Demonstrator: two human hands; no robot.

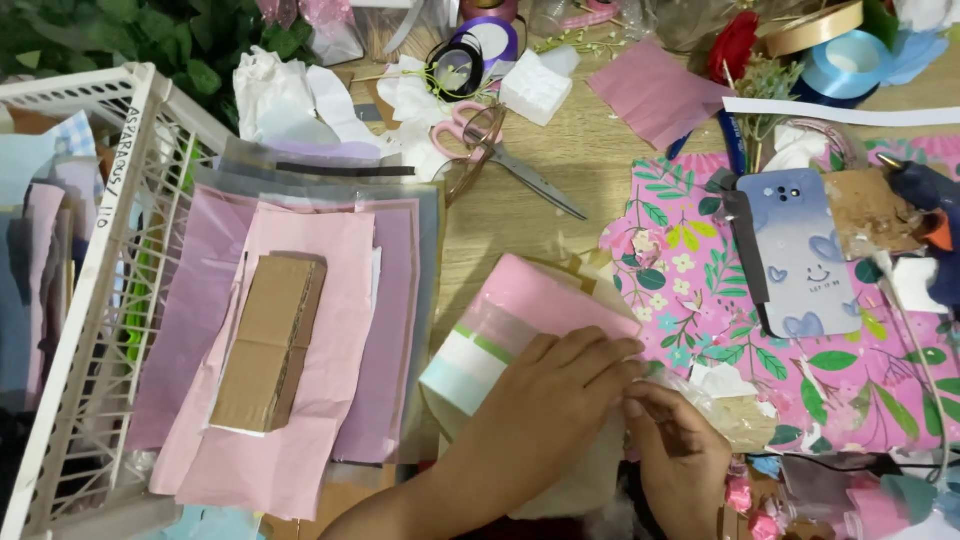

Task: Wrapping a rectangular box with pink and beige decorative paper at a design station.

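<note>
Pink paper (545, 300): lies on the wooden tabletop (560, 160), under the left hand (545, 400).
Left grip: flat, released, pressing the paper.
Right hand (680, 455): perhaps pinching clear wrap (715, 400) beside it.
Scissors (500, 150): well apart.

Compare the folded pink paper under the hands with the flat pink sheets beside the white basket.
The folded pink paper carries white and green bands at one end; the flat pink sheets are plain. The left hand presses the folded paper, and the right hand is at its edge; a brown cardboard piece weighs the sheets. Both are pale pink.
</note>
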